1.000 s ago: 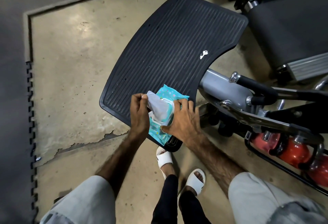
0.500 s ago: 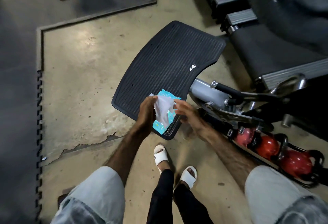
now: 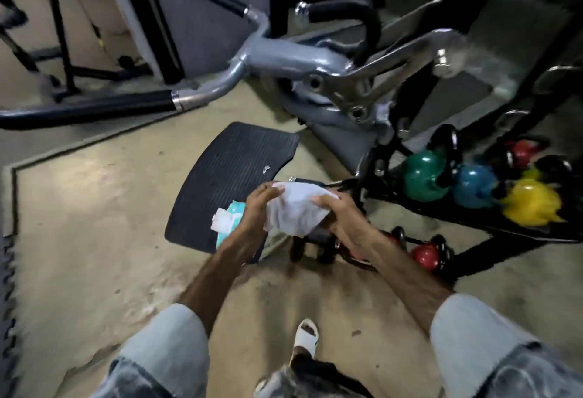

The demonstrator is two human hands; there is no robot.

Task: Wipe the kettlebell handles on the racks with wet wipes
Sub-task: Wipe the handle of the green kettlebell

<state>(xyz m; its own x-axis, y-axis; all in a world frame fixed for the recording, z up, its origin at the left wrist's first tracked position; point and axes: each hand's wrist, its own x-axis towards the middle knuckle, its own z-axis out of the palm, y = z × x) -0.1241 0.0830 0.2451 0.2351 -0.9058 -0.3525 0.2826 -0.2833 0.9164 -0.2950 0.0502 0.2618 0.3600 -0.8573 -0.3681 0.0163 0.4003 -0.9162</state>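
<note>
A white wet wipe (image 3: 295, 208) is stretched between my two hands at the middle of the view. My left hand (image 3: 257, 206) pinches its left edge and my right hand (image 3: 339, 211) grips its right side. The turquoise wipes pack (image 3: 228, 221) lies with its white lid open on the black ribbed mat (image 3: 227, 170), just left of my left hand. To the right a black rack (image 3: 492, 224) carries a green kettlebell (image 3: 422, 176), a blue kettlebell (image 3: 476, 184) and a yellow kettlebell (image 3: 530, 202) on its upper tier. A red kettlebell (image 3: 426, 255) sits lower down.
A grey exercise machine (image 3: 284, 57) with black-padded bars stands behind the mat. Another red kettlebell (image 3: 520, 151) sits at the back of the rack. Bare concrete floor (image 3: 94, 208) spreads to the left. My white sandal (image 3: 307, 339) shows at the bottom.
The wipe has come fully out of the pack and now spreads between both hands. My view has lifted and turned right, bringing the machine and the coloured kettlebells into sight.
</note>
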